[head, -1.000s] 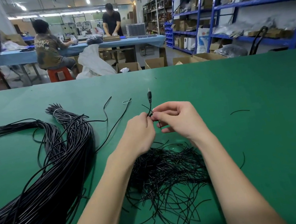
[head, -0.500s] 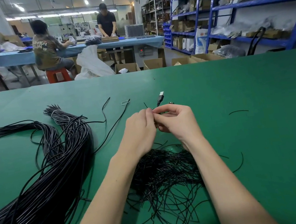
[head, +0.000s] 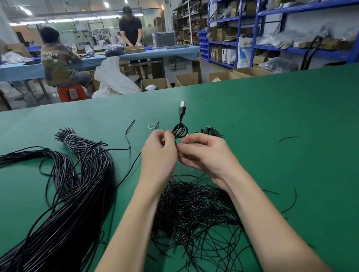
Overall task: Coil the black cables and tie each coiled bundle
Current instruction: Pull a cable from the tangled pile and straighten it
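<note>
the plug (head: 182,108) has swung upright beyond the fingertips — left hand (head: 158,156) grips the coil (head: 180,131), right hand (head: 206,152) curls, pinching at it — tying looks near.

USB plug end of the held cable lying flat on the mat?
No: the USB plug sticks up above the small coil that the left hand grips, clear of the green mat.

Black cables (head: 49,236) on plain green table (head: 321,184)
</note>
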`<state>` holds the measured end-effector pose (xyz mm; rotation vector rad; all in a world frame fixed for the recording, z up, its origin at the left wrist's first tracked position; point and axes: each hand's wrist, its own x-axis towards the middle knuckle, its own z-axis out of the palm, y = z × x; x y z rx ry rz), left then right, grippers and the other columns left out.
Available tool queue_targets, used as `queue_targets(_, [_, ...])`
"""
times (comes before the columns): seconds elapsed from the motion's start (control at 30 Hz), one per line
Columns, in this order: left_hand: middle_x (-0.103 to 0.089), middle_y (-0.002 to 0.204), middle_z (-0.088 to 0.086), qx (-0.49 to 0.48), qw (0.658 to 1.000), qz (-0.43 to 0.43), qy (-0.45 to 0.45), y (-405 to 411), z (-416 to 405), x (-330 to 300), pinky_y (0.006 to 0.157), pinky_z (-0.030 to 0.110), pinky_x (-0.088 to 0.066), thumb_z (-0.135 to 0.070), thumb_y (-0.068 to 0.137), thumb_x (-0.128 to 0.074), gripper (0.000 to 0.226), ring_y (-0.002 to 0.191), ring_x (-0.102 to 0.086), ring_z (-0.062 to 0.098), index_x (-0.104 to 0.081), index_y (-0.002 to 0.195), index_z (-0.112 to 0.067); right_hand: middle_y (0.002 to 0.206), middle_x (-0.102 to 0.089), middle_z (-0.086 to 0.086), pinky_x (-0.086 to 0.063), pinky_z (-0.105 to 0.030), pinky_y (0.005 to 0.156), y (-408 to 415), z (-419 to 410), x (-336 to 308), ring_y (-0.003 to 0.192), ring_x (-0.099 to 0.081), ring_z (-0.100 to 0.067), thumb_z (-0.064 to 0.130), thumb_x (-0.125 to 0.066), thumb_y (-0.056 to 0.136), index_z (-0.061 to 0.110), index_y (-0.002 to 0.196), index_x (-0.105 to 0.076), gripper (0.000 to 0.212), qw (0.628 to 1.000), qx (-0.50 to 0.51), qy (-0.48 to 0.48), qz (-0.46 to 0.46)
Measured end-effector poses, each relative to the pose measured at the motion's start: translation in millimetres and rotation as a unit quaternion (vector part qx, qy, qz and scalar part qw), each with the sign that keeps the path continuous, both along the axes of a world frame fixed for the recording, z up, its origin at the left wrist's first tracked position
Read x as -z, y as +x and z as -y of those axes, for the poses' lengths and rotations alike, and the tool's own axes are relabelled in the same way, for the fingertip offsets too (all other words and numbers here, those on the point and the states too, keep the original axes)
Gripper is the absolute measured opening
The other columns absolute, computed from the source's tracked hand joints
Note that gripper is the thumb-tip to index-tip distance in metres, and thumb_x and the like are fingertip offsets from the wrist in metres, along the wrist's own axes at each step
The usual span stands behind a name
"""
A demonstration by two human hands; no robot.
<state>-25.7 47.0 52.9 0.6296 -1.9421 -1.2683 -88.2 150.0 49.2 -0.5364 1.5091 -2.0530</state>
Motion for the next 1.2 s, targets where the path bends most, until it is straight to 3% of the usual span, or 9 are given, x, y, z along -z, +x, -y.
queue_targets(0.1, [-0.066, 0.087, 0.0, 0.007, 1.0, -0.006, 0.028, 0, 2, 0, 0.086, 0.043, -0.05, -0.03, 0.102, -0.046, 0.017, 0.081, -0.059, 0.02, -0.055, 0.094, -0.018, 0.076, -0.073, -0.007, -0.059, -0.02, 0.064, -2, 0, 2, 0.062, -0.068, -0.011, 0.003, -0.075, 0.088, 0.004, 0.091, -0.074, 0.004, 0.999, -0.022, 0.01, 0.035])
queue_targets(0.2, [-0.064, 0.079, -0.001, 0.034, 0.998, -0.018, 0.039, 1, 5, 0, 0.075, 0.042, -0.048, -0.027, 0.101, -0.046, 0.019, 0.066, -0.051, 0.018, -0.05, 0.084, -0.018, 0.072, -0.069, -0.002, -0.057, -0.02, 0.061, -4, -1, 5, 0.059, -0.064, -0.008, 0.01, -0.075, 0.091, 0.009, 0.082, -0.077, 0.009, 0.999, -0.029, 0.028, 0.027])
queue_targets(0.3, [-0.061, 0.067, -0.007, 0.074, 0.992, -0.047, 0.095, 2, 6, -1, 0.06, 0.03, -0.043, -0.021, 0.101, -0.048, 0.022, 0.056, -0.046, 0.012, -0.051, 0.08, -0.018, 0.074, -0.066, -0.001, -0.057, -0.021, 0.061, -7, -5, 6, 0.061, -0.062, -0.009, 0.009, -0.068, 0.096, 0.01, 0.085, -0.078, 0.015, 0.995, -0.079, 0.007, 0.055])
queue_targets(0.47, [-0.063, 0.067, -0.003, 0.154, 0.964, -0.099, 0.193, 5, 3, -7, 0.055, 0.018, -0.042, -0.016, 0.103, -0.052, 0.022, 0.053, -0.046, 0.006, -0.055, 0.081, -0.016, 0.075, -0.064, -0.001, -0.054, -0.015, 0.051, -8, -8, 6, 0.059, -0.062, -0.007, 0.013, -0.072, 0.088, 0.006, 0.098, -0.073, 0.012, 0.966, -0.116, -0.07, 0.219])
queue_targets(0.63, [-0.062, 0.075, 0.005, 0.236, 0.941, -0.099, 0.222, 13, 4, -10, 0.06, 0.015, -0.049, -0.015, 0.101, -0.055, 0.016, 0.061, -0.051, 0.007, -0.059, 0.086, -0.012, 0.072, -0.063, -0.003, -0.05, -0.01, 0.047, -7, -7, 5, 0.058, -0.061, -0.007, 0.01, -0.071, 0.076, 0.001, 0.085, -0.075, 0.013, 0.916, -0.164, -0.144, 0.336])
queue_targets(0.77, [-0.065, 0.075, 0.006, 0.308, 0.919, -0.073, 0.233, 24, 14, -14, 0.06, 0.015, -0.048, -0.017, 0.094, -0.061, 0.01, 0.062, -0.052, 0.009, -0.062, 0.09, -0.008, 0.077, -0.062, -0.003, -0.048, -0.01, 0.044, -9, -12, 9, 0.06, -0.059, -0.007, 0.008, -0.067, 0.078, 0.002, 0.083, -0.074, 0.011, 0.93, -0.177, -0.118, 0.301])
queue_targets(0.97, [-0.064, 0.078, 0.008, 0.343, 0.917, -0.038, 0.199, 28, 15, -15, 0.061, 0.016, -0.047, -0.023, 0.084, -0.067, 0.014, 0.064, -0.053, 0.01, -0.07, 0.085, -0.009, 0.081, -0.069, -0.005, -0.047, -0.01, 0.043, -17, -21, 6, 0.058, -0.06, -0.005, 0.01, -0.072, 0.07, 0.007, 0.079, -0.081, 0.013, 0.976, -0.153, -0.034, 0.152])
queue_targets(1.1, [-0.065, 0.074, 0.005, 0.371, 0.923, 0.033, 0.093, 34, 18, -17, 0.06, 0.014, -0.04, -0.017, 0.091, -0.066, 0.011, 0.064, -0.052, 0.009, -0.069, 0.084, -0.009, 0.075, -0.073, -0.004, -0.044, -0.01, 0.042, -27, -33, 8, 0.06, -0.061, -0.005, 0.006, -0.067, 0.067, 0.016, 0.067, -0.082, 0.017, 0.986, -0.14, 0.026, 0.091])
queue_targets(1.2, [-0.068, 0.072, -0.001, 0.375, 0.918, 0.119, -0.041, 36, 17, -24, 0.062, 0.014, -0.042, -0.02, 0.093, -0.069, 0.013, 0.065, -0.055, 0.008, -0.071, 0.085, -0.011, 0.068, -0.068, 0.0, -0.037, -0.01, 0.039, -36, -40, 13, 0.05, -0.054, -0.001, 0.009, -0.078, 0.071, 0.016, 0.069, -0.08, 0.007, 0.982, -0.167, 0.072, 0.045])
